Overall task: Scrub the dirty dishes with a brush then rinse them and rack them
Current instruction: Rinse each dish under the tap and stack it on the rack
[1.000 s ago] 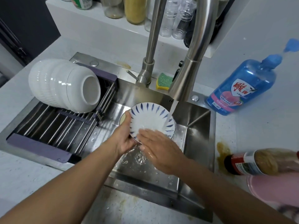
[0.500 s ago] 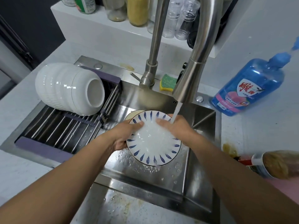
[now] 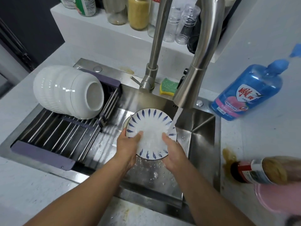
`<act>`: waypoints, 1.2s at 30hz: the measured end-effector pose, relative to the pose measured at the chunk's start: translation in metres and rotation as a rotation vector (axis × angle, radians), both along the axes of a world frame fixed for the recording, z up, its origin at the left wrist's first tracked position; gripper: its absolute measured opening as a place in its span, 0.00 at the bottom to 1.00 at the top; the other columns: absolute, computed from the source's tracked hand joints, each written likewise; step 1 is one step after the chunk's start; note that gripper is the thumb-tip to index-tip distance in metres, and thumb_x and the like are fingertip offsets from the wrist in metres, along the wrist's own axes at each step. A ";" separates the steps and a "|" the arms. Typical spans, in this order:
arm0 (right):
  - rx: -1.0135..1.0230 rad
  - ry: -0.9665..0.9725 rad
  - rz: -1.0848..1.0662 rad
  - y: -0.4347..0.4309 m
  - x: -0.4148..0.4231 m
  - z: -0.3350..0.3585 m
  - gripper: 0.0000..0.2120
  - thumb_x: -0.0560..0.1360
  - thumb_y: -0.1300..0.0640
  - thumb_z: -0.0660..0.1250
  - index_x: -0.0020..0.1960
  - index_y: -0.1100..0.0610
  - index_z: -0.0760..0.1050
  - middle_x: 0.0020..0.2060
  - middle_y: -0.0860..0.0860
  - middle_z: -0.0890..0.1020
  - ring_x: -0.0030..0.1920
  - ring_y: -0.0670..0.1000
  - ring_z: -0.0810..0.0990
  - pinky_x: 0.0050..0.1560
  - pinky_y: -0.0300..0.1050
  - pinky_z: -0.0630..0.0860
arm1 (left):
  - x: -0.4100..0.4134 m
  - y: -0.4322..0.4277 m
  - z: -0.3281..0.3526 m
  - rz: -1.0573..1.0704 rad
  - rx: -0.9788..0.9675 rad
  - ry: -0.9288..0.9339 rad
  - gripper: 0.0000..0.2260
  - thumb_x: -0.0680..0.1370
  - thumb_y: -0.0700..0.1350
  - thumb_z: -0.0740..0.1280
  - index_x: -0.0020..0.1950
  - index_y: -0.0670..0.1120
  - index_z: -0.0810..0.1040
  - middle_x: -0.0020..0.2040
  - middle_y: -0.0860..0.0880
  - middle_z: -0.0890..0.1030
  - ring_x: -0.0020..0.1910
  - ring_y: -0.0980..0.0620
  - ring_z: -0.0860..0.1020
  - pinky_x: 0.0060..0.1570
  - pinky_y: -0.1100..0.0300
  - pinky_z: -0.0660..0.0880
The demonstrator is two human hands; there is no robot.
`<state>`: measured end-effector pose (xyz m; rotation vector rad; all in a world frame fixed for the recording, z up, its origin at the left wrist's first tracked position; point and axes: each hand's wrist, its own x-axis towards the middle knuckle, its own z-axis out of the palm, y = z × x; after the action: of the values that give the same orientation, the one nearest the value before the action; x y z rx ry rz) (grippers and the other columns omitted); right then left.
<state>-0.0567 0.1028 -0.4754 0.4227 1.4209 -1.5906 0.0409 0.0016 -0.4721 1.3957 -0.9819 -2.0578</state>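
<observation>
The left hand point(image 3: 128, 147) and right hand point(image 3: 175, 153) each grip the near edge of a blue-patterned plate point(image 3: 150, 126), thumbs on its face, tilting it over the sink point(image 3: 202, 128) so tap water point(image 3: 175, 115) just beyond the right hand runs across it, apparently rinsing.

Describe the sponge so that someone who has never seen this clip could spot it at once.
Start at the steel sink and find the faucet base on its back ledge. Just right of that base lies the sponge, partly behind the spray head. Nothing else there is green on top and yellow underneath.
</observation>
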 end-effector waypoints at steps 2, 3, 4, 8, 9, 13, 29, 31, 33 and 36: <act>0.102 0.117 -0.020 0.000 0.001 -0.004 0.08 0.81 0.59 0.67 0.60 0.54 0.79 0.51 0.56 0.87 0.50 0.58 0.86 0.44 0.55 0.84 | 0.006 -0.006 -0.008 -0.182 -0.366 -0.155 0.27 0.74 0.36 0.77 0.66 0.57 0.73 0.61 0.50 0.82 0.54 0.52 0.82 0.53 0.49 0.82; 0.165 0.189 0.007 0.001 -0.002 -0.004 0.07 0.81 0.59 0.68 0.58 0.54 0.79 0.50 0.55 0.87 0.49 0.57 0.86 0.44 0.55 0.84 | 0.007 -0.012 -0.009 -0.319 -0.532 -0.228 0.34 0.72 0.38 0.79 0.71 0.60 0.69 0.64 0.55 0.79 0.57 0.54 0.80 0.57 0.50 0.80; 0.233 0.256 0.048 0.002 -0.007 -0.003 0.06 0.81 0.57 0.68 0.57 0.54 0.79 0.48 0.54 0.86 0.48 0.57 0.86 0.47 0.58 0.84 | 0.007 -0.018 -0.006 -0.449 -0.671 -0.307 0.39 0.72 0.42 0.80 0.75 0.61 0.64 0.66 0.59 0.74 0.58 0.55 0.77 0.59 0.51 0.77; 0.345 0.327 0.159 0.002 -0.027 0.014 0.07 0.82 0.50 0.64 0.53 0.51 0.78 0.47 0.53 0.86 0.48 0.56 0.86 0.54 0.60 0.83 | -0.004 -0.047 -0.009 -0.826 -0.890 -0.623 0.24 0.80 0.40 0.68 0.74 0.52 0.67 0.58 0.51 0.78 0.52 0.48 0.78 0.49 0.57 0.72; 0.363 0.313 0.166 0.001 -0.030 0.019 0.09 0.83 0.48 0.63 0.54 0.52 0.78 0.47 0.53 0.86 0.47 0.56 0.86 0.54 0.59 0.83 | -0.005 -0.050 -0.011 -0.915 -0.927 -0.673 0.17 0.80 0.35 0.63 0.68 0.48 0.72 0.54 0.47 0.80 0.52 0.44 0.81 0.47 0.59 0.72; 0.396 0.238 0.207 0.001 -0.044 0.029 0.09 0.83 0.53 0.62 0.55 0.56 0.79 0.43 0.54 0.85 0.41 0.55 0.84 0.40 0.49 0.82 | 0.005 -0.048 -0.018 -0.802 -0.956 -0.588 0.15 0.86 0.45 0.54 0.68 0.44 0.74 0.57 0.45 0.83 0.57 0.42 0.82 0.55 0.55 0.77; 0.371 0.149 0.367 -0.003 -0.080 0.085 0.27 0.79 0.36 0.62 0.67 0.55 0.74 0.58 0.58 0.81 0.54 0.61 0.82 0.41 0.56 0.83 | 0.029 -0.047 0.034 -1.097 -0.899 -0.027 0.03 0.82 0.49 0.68 0.49 0.53 0.81 0.35 0.62 0.77 0.34 0.64 0.72 0.36 0.66 0.68; 0.392 0.296 0.371 0.000 -0.081 0.080 0.30 0.76 0.29 0.60 0.65 0.50 0.76 0.52 0.52 0.81 0.47 0.53 0.80 0.51 0.53 0.78 | 0.026 -0.046 0.043 -1.037 -0.593 0.095 0.03 0.81 0.42 0.70 0.48 0.49 0.81 0.35 0.60 0.78 0.35 0.62 0.74 0.37 0.67 0.70; 0.349 0.328 0.365 0.005 -0.076 0.078 0.24 0.79 0.32 0.58 0.59 0.49 0.78 0.51 0.49 0.82 0.50 0.52 0.79 0.61 0.52 0.72 | 0.027 -0.047 0.047 -0.994 -0.396 0.142 0.02 0.80 0.37 0.69 0.50 0.43 0.81 0.37 0.57 0.82 0.37 0.61 0.78 0.40 0.68 0.74; 0.295 0.348 0.440 0.016 -0.066 0.077 0.16 0.82 0.39 0.60 0.57 0.49 0.79 0.55 0.51 0.84 0.58 0.53 0.80 0.55 0.48 0.73 | 0.032 -0.054 0.044 -0.952 -0.184 0.168 0.11 0.79 0.44 0.73 0.60 0.40 0.82 0.49 0.43 0.84 0.49 0.45 0.80 0.56 0.49 0.75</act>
<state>-0.1228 0.1190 -0.3989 -0.0126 1.8731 -1.1338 0.0729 -0.0526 -0.4286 0.6659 -1.9475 -2.5409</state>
